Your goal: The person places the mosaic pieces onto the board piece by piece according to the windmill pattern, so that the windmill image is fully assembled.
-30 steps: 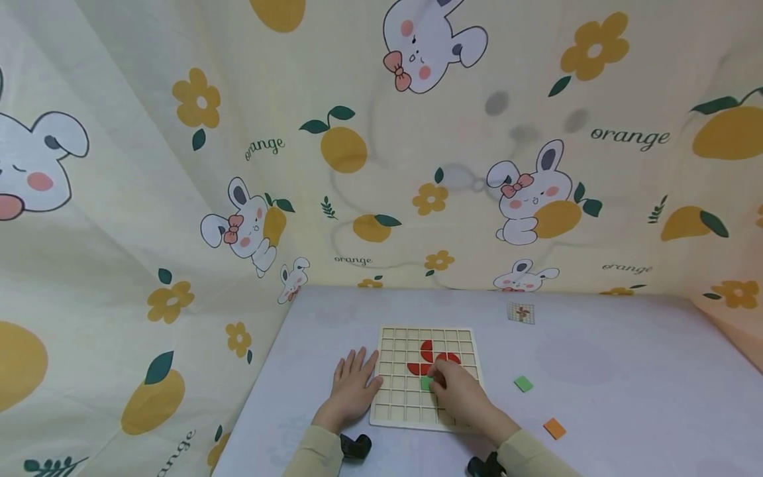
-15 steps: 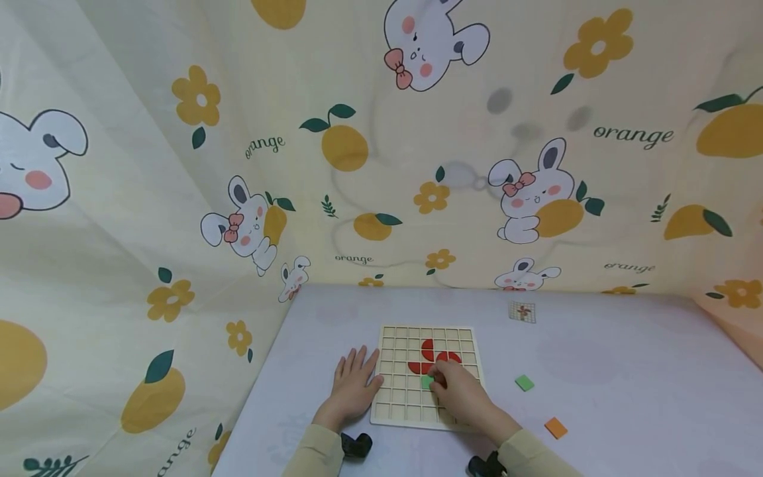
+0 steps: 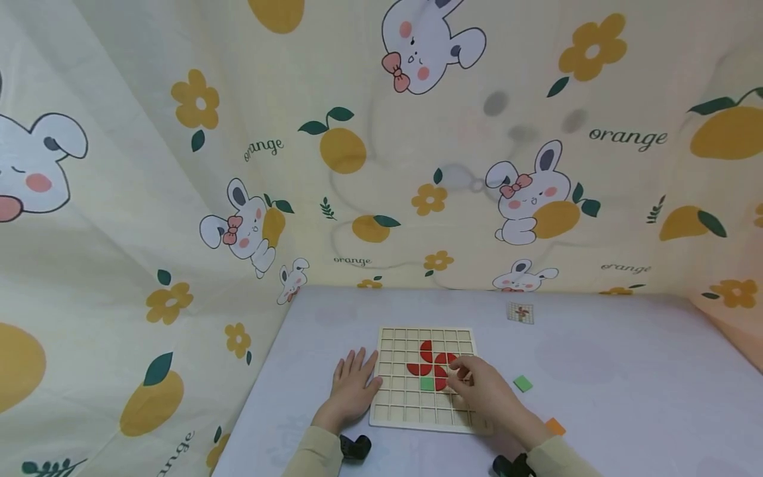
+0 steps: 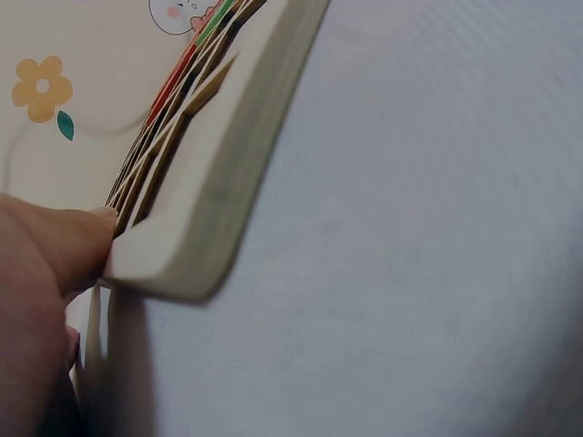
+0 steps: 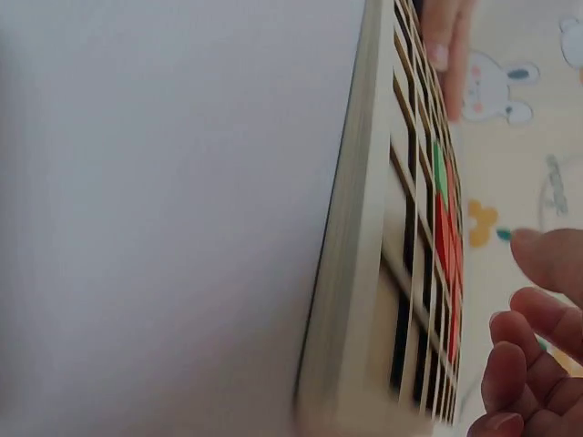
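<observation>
A pale wooden grid board lies on the table. Several red rounded pieces sit in its middle cells in a pinwheel shape, and a green square tile lies below them. My left hand rests flat with fingers spread along the board's left edge; its thumb touches the rim near a corner in the left wrist view. Over the board's right side hovers my right hand, its fingers loosely bent and holding nothing in the right wrist view.
A loose green tile lies right of the board. Closer to the front, an orange tile is partly hidden by my right arm. At the back is a small printed card with a pinwheel pattern. Patterned cloth hangs behind the table.
My right hand has moved right, off the green tile, and its fingers have parted. A red piece right of that tile now shows. My left hand has stayed in place.
</observation>
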A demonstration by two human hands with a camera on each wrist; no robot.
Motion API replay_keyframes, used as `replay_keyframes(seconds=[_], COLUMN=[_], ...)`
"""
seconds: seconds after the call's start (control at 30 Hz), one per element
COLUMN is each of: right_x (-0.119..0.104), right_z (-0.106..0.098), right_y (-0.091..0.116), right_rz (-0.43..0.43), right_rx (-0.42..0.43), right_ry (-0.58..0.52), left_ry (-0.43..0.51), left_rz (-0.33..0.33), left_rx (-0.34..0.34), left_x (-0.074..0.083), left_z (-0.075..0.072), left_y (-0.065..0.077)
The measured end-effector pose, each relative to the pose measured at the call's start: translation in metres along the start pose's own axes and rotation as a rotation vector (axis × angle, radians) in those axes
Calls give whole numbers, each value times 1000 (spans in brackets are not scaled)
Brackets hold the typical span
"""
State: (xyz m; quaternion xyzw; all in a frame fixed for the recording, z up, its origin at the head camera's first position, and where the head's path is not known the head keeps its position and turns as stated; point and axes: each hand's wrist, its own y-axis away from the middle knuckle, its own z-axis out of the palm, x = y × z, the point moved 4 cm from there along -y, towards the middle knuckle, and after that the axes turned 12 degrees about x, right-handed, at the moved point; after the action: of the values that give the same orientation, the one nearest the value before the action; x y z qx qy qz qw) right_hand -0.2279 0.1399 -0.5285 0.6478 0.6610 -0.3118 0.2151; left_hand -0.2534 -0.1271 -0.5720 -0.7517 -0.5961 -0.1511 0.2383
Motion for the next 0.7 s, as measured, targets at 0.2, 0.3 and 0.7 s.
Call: replay_keyframes(seconds=[0.2, 0.3, 0.7], right_x=[21, 35, 91], right_z=[-28, -42, -84], right_y=[6, 11, 34], right_rz=[59, 75, 162], right_rx=[-1, 8, -2], right_ry=[6, 27, 45], left_ry=[-2, 3, -2], left_rz=[-14, -8, 9], left_rx=[-14, -13, -6], left_x=[1, 3, 3], left_z=[1, -1, -4], left_y=[1, 1, 1])
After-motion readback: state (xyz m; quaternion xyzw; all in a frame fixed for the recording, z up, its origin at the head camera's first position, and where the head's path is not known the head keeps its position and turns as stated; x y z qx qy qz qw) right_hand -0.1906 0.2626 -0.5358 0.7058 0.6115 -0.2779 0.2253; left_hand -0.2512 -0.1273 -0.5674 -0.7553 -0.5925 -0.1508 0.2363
